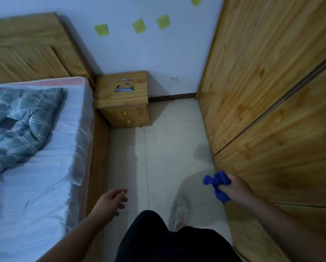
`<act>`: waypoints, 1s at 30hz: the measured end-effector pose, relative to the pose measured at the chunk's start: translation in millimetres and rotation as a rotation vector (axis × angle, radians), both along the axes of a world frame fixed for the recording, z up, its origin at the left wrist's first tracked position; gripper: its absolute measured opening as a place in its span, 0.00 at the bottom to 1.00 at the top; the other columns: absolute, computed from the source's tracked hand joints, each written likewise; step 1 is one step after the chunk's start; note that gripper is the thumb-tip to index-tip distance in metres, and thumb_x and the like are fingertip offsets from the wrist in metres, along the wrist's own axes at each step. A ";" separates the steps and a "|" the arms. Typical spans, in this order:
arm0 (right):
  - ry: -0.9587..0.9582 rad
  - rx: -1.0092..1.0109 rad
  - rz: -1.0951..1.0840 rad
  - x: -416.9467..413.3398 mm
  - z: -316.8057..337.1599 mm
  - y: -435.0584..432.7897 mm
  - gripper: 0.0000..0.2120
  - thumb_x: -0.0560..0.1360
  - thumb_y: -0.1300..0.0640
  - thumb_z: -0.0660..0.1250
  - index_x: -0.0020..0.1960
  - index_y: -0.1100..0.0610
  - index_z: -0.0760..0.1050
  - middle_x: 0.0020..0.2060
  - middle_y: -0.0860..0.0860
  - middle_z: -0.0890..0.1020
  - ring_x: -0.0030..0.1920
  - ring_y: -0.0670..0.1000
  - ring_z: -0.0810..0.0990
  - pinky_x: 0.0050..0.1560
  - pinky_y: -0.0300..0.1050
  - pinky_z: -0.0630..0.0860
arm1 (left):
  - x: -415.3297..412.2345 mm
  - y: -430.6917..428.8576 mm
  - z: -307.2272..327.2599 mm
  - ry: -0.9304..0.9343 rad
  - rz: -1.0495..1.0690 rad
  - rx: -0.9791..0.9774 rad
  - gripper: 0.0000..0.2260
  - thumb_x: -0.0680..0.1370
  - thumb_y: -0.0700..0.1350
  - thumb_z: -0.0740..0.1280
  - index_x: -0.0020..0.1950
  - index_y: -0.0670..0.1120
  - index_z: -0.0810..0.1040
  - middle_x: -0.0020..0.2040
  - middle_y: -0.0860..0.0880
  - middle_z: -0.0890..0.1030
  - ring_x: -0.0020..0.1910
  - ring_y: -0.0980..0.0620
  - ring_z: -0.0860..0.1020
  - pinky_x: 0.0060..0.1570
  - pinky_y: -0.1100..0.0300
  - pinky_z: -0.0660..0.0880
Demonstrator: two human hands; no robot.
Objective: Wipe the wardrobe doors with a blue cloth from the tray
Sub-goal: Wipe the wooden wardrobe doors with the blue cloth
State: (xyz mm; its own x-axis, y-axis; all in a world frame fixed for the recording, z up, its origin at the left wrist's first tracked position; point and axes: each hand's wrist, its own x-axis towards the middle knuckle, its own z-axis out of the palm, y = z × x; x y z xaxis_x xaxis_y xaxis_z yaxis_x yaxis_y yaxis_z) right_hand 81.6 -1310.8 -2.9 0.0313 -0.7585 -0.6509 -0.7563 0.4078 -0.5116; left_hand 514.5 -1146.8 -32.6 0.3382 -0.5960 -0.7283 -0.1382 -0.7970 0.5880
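A crumpled blue cloth [216,183] is bunched in my right hand [234,189], low on the right and close in front of the wooden wardrobe doors [268,95]. The cloth hangs just short of the door surface; I cannot tell whether it touches the wood. The wardrobe fills the right side of the view, with a dark gap between two door panels. My left hand [111,202] hovers over the floor beside the bed frame, fingers loosely apart and holding nothing. No tray is in view.
A bed [45,167] with a white sheet and a checked grey quilt fills the left side. A wooden nightstand [123,99] with pens on top stands against the far wall. A narrow strip of tiled floor [168,148] runs between bed and wardrobe; my legs and a shoe are below.
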 end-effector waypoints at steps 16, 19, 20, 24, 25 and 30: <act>0.010 -0.099 -0.108 142.9 28.8 -264.4 0.08 0.71 0.56 0.73 0.49 0.52 0.79 0.42 0.49 0.84 0.43 0.48 0.82 0.40 0.45 0.76 | 144.2 -260.9 -7.0 -0.060 -0.145 0.045 0.07 0.84 0.47 0.65 0.55 0.52 0.84 0.44 0.48 0.88 0.38 0.50 0.84 0.28 0.60 0.74; 0.022 -0.031 -0.184 131.5 23.2 -263.0 0.08 0.72 0.59 0.72 0.51 0.54 0.78 0.44 0.51 0.83 0.45 0.51 0.83 0.45 0.48 0.77 | 146.8 -347.3 23.1 -0.068 -0.259 -0.019 0.07 0.85 0.48 0.64 0.56 0.54 0.82 0.47 0.49 0.87 0.43 0.49 0.85 0.31 0.60 0.76; 0.014 0.001 -0.224 126.1 20.5 -259.6 0.08 0.73 0.60 0.71 0.51 0.54 0.78 0.44 0.52 0.84 0.46 0.52 0.83 0.46 0.48 0.77 | 143.2 -375.3 33.2 -0.065 -0.287 -0.044 0.07 0.85 0.48 0.64 0.57 0.54 0.82 0.48 0.49 0.87 0.44 0.48 0.85 0.32 0.60 0.76; 0.006 0.106 -0.289 101.0 14.1 -252.9 0.05 0.76 0.63 0.68 0.47 0.55 0.80 0.37 0.54 0.84 0.37 0.52 0.82 0.38 0.45 0.75 | 116.5 -477.1 60.4 -0.080 -0.366 -0.112 0.07 0.86 0.46 0.63 0.57 0.51 0.80 0.50 0.47 0.85 0.45 0.47 0.83 0.36 0.58 0.76; -0.035 0.144 -0.303 95.7 13.5 -254.8 0.08 0.76 0.65 0.65 0.44 0.56 0.81 0.33 0.55 0.83 0.32 0.52 0.80 0.35 0.45 0.72 | 108.5 -499.1 64.7 -0.079 -0.393 -0.122 0.07 0.86 0.45 0.62 0.58 0.50 0.80 0.50 0.46 0.85 0.44 0.48 0.82 0.35 0.59 0.75; -0.094 0.210 -0.378 67.7 0.9 -294.3 0.08 0.76 0.66 0.65 0.49 0.56 0.80 0.33 0.56 0.82 0.33 0.55 0.79 0.38 0.47 0.71 | 77.0 -588.7 69.4 -0.068 -0.446 -0.131 0.08 0.86 0.43 0.62 0.59 0.46 0.81 0.48 0.44 0.85 0.36 0.51 0.80 0.33 0.60 0.72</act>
State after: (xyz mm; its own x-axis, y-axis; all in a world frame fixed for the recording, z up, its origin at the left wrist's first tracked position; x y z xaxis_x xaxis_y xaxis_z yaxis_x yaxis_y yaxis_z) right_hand 149.3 -1605.0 -2.0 -0.1565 -0.5798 -0.7996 -0.4878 0.7493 -0.4479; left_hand 591.5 -1735.6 36.8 0.0725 -0.7792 -0.6226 -0.4926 -0.5707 0.6570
